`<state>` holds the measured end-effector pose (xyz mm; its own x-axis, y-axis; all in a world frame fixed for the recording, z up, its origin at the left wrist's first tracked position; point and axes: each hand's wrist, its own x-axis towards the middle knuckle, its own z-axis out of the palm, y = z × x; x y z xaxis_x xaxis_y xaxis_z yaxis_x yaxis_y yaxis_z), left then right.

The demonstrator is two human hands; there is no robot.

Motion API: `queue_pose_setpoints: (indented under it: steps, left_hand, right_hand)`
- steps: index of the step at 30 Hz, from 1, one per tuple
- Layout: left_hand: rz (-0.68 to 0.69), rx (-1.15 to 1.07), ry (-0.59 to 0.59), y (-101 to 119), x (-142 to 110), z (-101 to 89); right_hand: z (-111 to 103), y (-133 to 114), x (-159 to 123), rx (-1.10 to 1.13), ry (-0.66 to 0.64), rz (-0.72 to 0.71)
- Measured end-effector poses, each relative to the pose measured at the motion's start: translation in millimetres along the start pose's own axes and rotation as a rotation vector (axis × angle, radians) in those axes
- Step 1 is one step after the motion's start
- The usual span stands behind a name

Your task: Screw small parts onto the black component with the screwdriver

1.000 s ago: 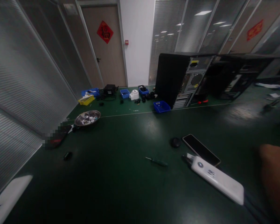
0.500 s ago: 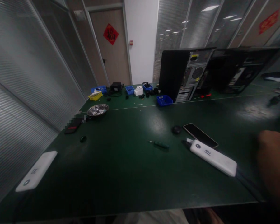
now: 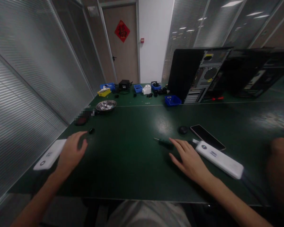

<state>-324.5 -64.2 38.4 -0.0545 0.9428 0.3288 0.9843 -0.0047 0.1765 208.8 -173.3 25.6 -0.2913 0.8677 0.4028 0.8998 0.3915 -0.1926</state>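
Observation:
My left hand [image 3: 71,153] lies flat and open on the dark green table [image 3: 132,170], its fingers next to a white flat device [image 3: 49,154] at the left edge. My right hand [image 3: 188,158] rests open on the table with its fingertips close to a small green-handled screwdriver [image 3: 164,142]. Just right of that hand lies a long white power bank [image 3: 219,159], and behind it a dark phone [image 3: 207,137]. A small black round object [image 3: 183,129] sits ahead of the right hand.
Another person's arm [image 3: 280,170] shows blurred at the right edge. Two black computer towers [image 3: 194,74] stand at the back right. Blue bins [image 3: 172,100], a yellow bin [image 3: 103,92], a metal bowl [image 3: 106,105] and small parts lie further back. Glass partitions run along the left.
The camera has tilted down and shifted. Both my hands have come into view and settled on the table; earlier neither was visible.

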Motion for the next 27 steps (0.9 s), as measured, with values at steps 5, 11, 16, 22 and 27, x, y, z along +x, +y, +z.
queue_pose_setpoints:
  steps: [5, 11, 16, 22, 27]
  left_hand:
    - [-0.140, 0.044, -0.052, 16.5, 62.3, 47.6]
    - [-0.171, 0.014, -0.121, 1.8, 80.5, 82.3]
    - [-0.191, -0.021, -0.080, -4.5, 77.2, 86.0]
    - [-0.134, -0.094, 0.001, -4.1, 77.2, 84.5]
    - [-0.062, -0.213, 0.002, -4.4, 81.8, 87.7]
  right_hand:
    - [32.2, 20.4, 64.6, -0.013, -0.131, -0.069]
    - [46.5, 33.3, 94.0, 0.083, -0.191, -0.163]
    - [51.0, 27.4, 93.8, 0.173, -0.166, -0.137]
    - [51.4, 35.8, 84.9, 0.271, -0.136, -0.084]
    - [51.3, 38.1, 84.8, 0.336, -0.132, -0.060]
